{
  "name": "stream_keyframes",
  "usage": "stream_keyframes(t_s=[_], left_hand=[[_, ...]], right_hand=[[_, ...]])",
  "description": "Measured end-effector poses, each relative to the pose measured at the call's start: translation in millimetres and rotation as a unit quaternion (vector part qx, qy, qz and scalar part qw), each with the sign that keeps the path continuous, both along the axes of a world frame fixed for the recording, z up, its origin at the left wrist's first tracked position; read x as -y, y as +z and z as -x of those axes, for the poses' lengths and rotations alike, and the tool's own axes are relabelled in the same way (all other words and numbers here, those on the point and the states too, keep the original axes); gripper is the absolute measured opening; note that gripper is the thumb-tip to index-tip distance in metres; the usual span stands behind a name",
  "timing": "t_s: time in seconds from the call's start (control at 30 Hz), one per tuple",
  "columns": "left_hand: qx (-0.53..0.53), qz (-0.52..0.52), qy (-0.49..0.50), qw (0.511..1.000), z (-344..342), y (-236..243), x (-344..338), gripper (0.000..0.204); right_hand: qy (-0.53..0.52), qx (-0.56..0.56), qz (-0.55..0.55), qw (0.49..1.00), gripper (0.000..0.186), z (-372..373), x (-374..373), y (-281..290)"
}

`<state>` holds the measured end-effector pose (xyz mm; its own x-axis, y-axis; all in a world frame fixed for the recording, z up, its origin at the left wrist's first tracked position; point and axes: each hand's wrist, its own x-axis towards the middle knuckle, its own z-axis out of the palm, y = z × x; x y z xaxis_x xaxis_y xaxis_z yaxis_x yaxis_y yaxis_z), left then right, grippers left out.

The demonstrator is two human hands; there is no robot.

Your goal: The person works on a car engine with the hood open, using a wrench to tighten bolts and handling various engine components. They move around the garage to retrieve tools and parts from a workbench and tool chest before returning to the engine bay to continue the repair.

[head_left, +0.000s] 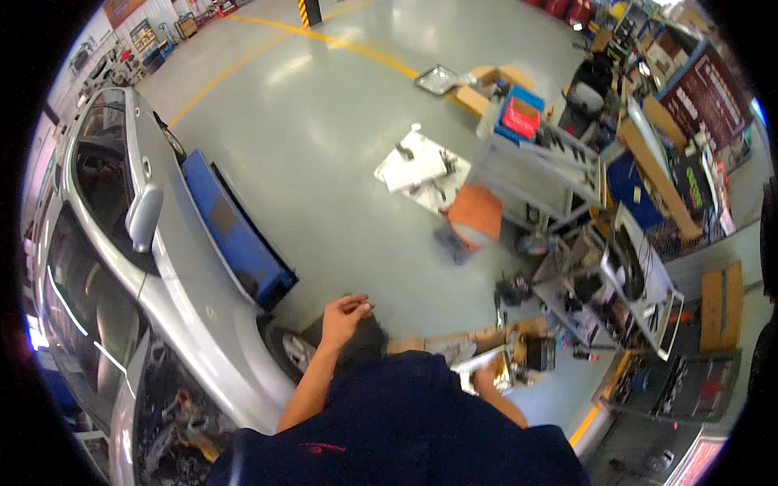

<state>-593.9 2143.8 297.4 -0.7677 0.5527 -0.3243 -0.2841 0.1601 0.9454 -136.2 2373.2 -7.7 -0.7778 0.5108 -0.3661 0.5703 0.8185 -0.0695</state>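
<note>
My left hand [347, 317] is raised beside the silver car's front wheel [292, 349], with its fingers curled toward the thumb. Whatever the fingertips may hold is too small to make out. Lower on the right, my right hand [487, 377] reaches down to a shiny metal tray [468, 383] at floor level. Its fingers are blurred and partly hidden, so their grip does not show. Beside that hand stands a dark box-shaped part [540, 354]. Cardboard [403, 345] lies on the floor between my hands.
The silver car [182, 304], its engine bay uncovered, fills the left side, with a blue ramp-like platform [231, 231] alongside. On the right stand a grey tool cart [527, 174] and a lower cart [583, 324] loaded with parts. An orange-topped stool [474, 212] is ahead.
</note>
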Motion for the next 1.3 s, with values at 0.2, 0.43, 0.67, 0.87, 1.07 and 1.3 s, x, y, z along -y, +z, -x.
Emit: stream_keyframes(t_s=[0.2, 0.43, 0.67, 0.87, 1.07, 1.3], left_hand=[[-0.013, -0.046, -0.077, 0.996, 217, 78, -106, 0.032], [-0.034, -0.160, -0.094, 0.982, 458, 94, -227, 0.035], [-0.018, -0.113, 0.011, 0.993, 671, 136, -332, 0.041], [0.023, -0.156, 0.077, 0.984, 856, 130, -432, 0.044], [0.033, -0.138, 0.032, 0.989, 1075, 76, -574, 0.042], [0.060, -0.059, -0.057, 0.995, 1318, 50, -753, 0.037]], right_hand=[[-0.420, 0.138, 0.290, 0.849, 0.015, 77, 27, 57], [-0.372, 0.157, 0.335, 0.851, 0.017, 361, -68, 34], [-0.585, -0.217, 0.490, 0.609, 0.017, 781, -286, 0], [-0.433, -0.369, 0.456, 0.684, 0.020, 1139, -554, 110], [-0.380, -0.409, 0.361, 0.747, 0.020, 1343, -681, 88], [-0.569, -0.161, 0.330, 0.736, 0.013, 1321, -652, 2]])
